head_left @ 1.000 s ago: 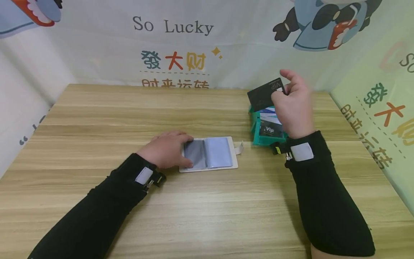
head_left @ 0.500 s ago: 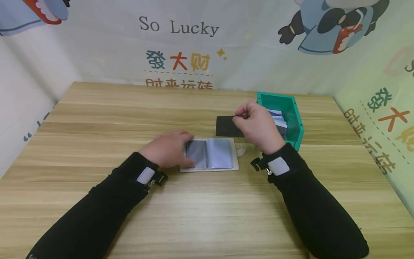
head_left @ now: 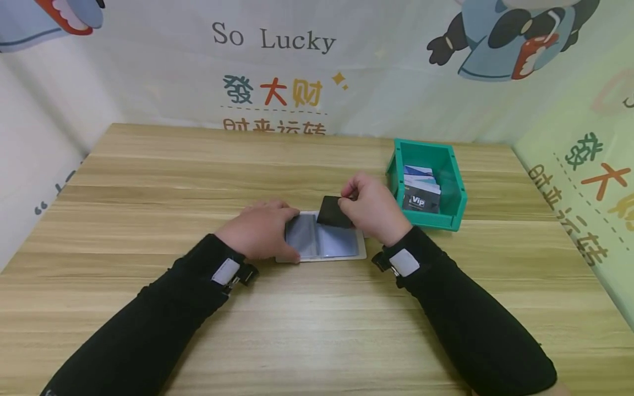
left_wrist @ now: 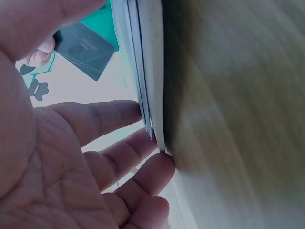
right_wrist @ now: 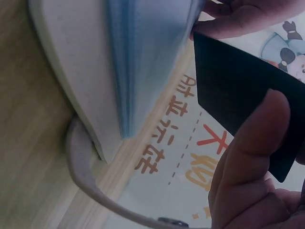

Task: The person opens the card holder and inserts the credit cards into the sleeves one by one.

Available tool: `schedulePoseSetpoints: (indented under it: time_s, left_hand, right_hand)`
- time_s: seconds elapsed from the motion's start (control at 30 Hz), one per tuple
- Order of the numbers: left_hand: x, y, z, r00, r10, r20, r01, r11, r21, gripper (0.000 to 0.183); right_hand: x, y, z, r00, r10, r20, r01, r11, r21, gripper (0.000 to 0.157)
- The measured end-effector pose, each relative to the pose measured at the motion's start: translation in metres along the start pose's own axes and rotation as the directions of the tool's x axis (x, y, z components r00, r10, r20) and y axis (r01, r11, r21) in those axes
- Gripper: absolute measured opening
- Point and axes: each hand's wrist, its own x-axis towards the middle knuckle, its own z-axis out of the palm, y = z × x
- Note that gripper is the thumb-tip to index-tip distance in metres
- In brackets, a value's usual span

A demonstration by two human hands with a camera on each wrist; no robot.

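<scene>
A card holder (head_left: 338, 242) with clear plastic sleeves lies spread out on the table. My left hand (head_left: 262, 228) holds its left side, thumb at the near edge and fingers at the far edge. In the left wrist view, fingertips (left_wrist: 128, 112) meet the edge of its sleeves and cover. Between thumb and fingers, my right hand (head_left: 372, 212) pinches a black card (head_left: 333, 212), tilted over the holder's right-hand sleeve. The card (right_wrist: 243, 86) appears large in the right wrist view, with the thumb flat against its face. The holder's strap (right_wrist: 81, 157) sticks out beside it.
Right of the holder stands a green plastic bin (head_left: 431, 223) with several cards (head_left: 421, 198) inside, a dark "Vip" one in front. The wooden table (head_left: 198, 170) ends at a printed cloth backdrop (head_left: 163, 82) behind and at both sides.
My right hand has brought the black card from above the green bin leftward and toward me, over the card holder. My left hand has stayed on the holder.
</scene>
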Motion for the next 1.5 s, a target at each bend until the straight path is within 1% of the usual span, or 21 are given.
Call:
schedulePoseSetpoints:
  time_s: [0.17,0.23,0.3,0.37,0.5,0.67,0.87,0.93,1.1,1.3,1.5]
  left_hand:
    - [0.000,0.000,0.000,1.000,-0.001,0.001,0.001,1.000,0.007,0.088]
    - [0.001,0.000,-0.001,1.000,-0.003,0.001,0.003,1.000,0.009,0.088]
    - [0.001,0.001,0.000,1.000,-0.003,0.003,0.003,1.000,0.012,0.089]
    - [0.001,0.001,0.000,1.000,-0.002,0.002,0.002,1.000,0.015,0.088]
    - [0.001,0.001,0.000,1.000,-0.003,0.007,0.003,1.000,0.018,0.089]
    - [0.000,0.001,0.001,1.000,-0.006,0.011,0.006,1.000,0.014,0.090]
    - [0.001,0.001,0.001,1.000,-0.002,0.001,0.002,1.000,0.016,0.088]
    - [0.001,0.001,0.001,1.000,-0.004,0.001,0.004,1.000,0.012,0.088]
    - [0.001,0.002,0.001,1.000,-0.006,-0.003,0.006,1.000,-0.009,0.087]
    - [0.000,0.001,0.001,1.000,0.003,-0.015,-0.003,1.000,-0.028,0.086]
    - [0.000,0.001,0.000,1.000,0.000,-0.014,-0.001,1.000,-0.029,0.086]
  right_hand:
    - [-0.001,-0.001,0.004,0.999,0.025,0.037,-0.026,0.999,0.018,0.010]
    - [-0.001,-0.001,0.005,0.998,0.039,0.056,-0.040,0.999,0.008,0.012]
    - [-0.001,-0.002,0.006,0.997,0.050,0.065,-0.049,0.998,-0.028,0.013]
    - [-0.001,-0.002,0.007,0.996,0.060,0.070,-0.054,0.995,-0.086,0.014]
    - [-0.001,-0.002,0.009,0.991,0.084,0.104,-0.064,0.981,-0.184,0.014]
    - [-0.001,-0.002,0.011,0.976,0.126,0.177,-0.078,0.964,-0.253,0.022]
    - [-0.001,-0.005,0.013,0.962,0.142,0.232,-0.061,0.944,-0.325,0.031]
    - [-0.002,-0.006,0.014,0.958,0.146,0.247,-0.059,0.942,-0.330,0.033]
    - [-0.004,-0.007,0.017,0.948,0.143,0.285,-0.052,0.951,-0.305,0.037]
    - [-0.005,-0.007,0.021,0.941,0.137,0.310,-0.044,0.956,-0.289,0.044]
    - [-0.006,-0.008,0.023,0.939,0.109,0.326,-0.001,0.950,-0.313,0.050]
